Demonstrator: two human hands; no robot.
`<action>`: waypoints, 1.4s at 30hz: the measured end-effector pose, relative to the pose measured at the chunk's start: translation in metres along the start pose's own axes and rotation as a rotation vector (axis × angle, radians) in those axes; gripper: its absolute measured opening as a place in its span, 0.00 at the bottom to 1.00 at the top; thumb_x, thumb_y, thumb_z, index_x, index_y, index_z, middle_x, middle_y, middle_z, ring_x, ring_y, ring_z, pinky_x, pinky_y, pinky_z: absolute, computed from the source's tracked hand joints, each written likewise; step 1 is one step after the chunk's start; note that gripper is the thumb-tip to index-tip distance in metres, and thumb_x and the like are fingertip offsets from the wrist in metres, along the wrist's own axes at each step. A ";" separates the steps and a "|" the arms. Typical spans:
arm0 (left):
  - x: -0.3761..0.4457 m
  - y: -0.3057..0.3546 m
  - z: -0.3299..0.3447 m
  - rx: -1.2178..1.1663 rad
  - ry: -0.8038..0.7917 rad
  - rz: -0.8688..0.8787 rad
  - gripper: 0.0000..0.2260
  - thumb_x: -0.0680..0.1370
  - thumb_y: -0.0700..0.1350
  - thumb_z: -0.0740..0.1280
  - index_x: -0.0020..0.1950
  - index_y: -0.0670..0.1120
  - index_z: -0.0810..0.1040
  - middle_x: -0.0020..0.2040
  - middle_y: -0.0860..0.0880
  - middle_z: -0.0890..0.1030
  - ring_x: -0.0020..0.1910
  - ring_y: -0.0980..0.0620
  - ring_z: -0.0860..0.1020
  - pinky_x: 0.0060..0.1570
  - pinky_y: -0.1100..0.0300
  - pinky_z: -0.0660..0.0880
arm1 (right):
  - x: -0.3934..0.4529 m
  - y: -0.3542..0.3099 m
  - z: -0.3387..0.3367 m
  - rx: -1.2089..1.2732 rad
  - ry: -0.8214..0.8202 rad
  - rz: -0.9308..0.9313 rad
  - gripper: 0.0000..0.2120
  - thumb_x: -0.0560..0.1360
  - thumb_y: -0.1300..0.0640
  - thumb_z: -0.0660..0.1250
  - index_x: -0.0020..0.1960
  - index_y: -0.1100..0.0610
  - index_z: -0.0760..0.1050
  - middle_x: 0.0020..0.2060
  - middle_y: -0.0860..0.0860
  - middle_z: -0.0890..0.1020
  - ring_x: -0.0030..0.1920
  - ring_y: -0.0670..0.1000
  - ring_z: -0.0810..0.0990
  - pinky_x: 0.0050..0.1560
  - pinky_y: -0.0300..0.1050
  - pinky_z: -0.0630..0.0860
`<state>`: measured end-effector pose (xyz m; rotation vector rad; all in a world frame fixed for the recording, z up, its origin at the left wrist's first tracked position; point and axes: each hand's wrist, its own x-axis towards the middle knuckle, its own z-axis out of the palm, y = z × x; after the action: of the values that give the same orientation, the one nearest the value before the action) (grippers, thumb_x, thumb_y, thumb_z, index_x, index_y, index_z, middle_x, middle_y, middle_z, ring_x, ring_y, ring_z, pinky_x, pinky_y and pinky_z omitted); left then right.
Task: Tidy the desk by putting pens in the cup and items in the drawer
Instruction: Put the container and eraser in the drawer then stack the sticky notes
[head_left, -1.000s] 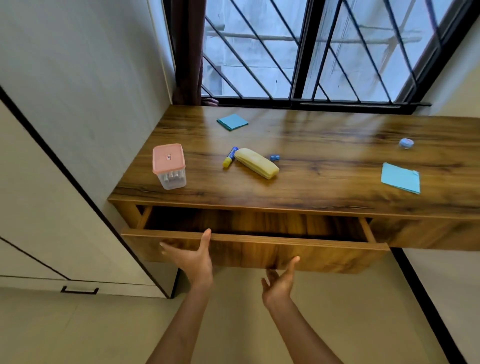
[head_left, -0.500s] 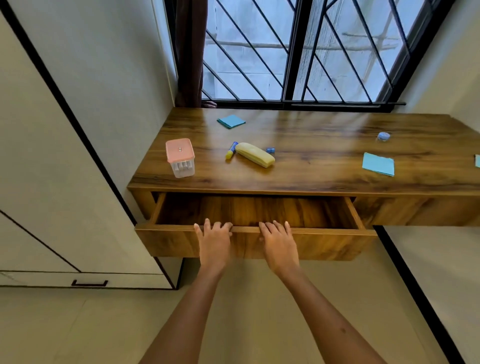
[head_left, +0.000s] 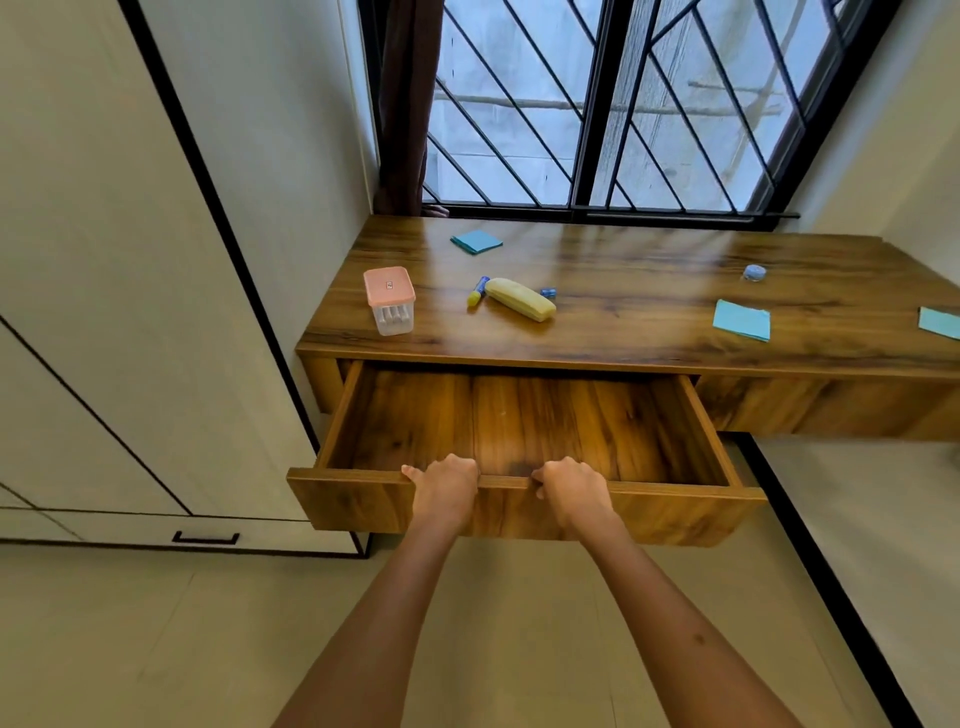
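The drawer (head_left: 524, 426) is being held wide open by both hands. Its front edge is being gripped by the left hand (head_left: 445, 491) and the right hand (head_left: 570, 493), with fingers curled over the top, likely so that things can be dropped in.

Nothing is seen inside it, so lots of room is being left.

On the desk (head_left: 649, 291), a yellow case (head_left: 521, 306), a blue-and-yellow pen (head_left: 478, 291) and blue sticky notes (head_left: 742, 320) are lying apart. A pink-lidded box (head_left: 389, 300) is standing near the desk's front edge. No cup is seen.
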<state>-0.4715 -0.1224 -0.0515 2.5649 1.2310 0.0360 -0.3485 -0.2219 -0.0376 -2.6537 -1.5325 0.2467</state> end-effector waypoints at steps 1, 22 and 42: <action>-0.005 0.000 -0.001 0.003 -0.009 0.003 0.07 0.76 0.41 0.68 0.52 0.50 0.80 0.42 0.51 0.80 0.47 0.52 0.80 0.69 0.32 0.57 | -0.005 -0.001 -0.001 -0.004 -0.014 0.002 0.11 0.78 0.59 0.64 0.59 0.54 0.79 0.47 0.51 0.83 0.47 0.50 0.82 0.51 0.43 0.80; -0.051 -0.006 -0.010 -0.030 -0.217 0.007 0.11 0.72 0.43 0.73 0.53 0.46 0.80 0.47 0.48 0.82 0.49 0.50 0.81 0.56 0.44 0.76 | -0.043 -0.013 -0.011 -0.065 -0.241 -0.024 0.10 0.76 0.60 0.68 0.57 0.57 0.78 0.49 0.53 0.82 0.49 0.50 0.81 0.51 0.43 0.79; 0.010 -0.042 -0.087 -0.736 0.167 -0.116 0.19 0.78 0.46 0.66 0.68 0.46 0.71 0.66 0.46 0.75 0.64 0.50 0.74 0.62 0.54 0.72 | 0.040 -0.068 -0.054 0.985 0.069 0.154 0.20 0.75 0.55 0.69 0.65 0.60 0.74 0.61 0.53 0.78 0.63 0.51 0.75 0.56 0.38 0.70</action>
<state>-0.5095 -0.0677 0.0195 1.8747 1.1392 0.5753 -0.3775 -0.1522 0.0206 -1.9324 -0.8281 0.6926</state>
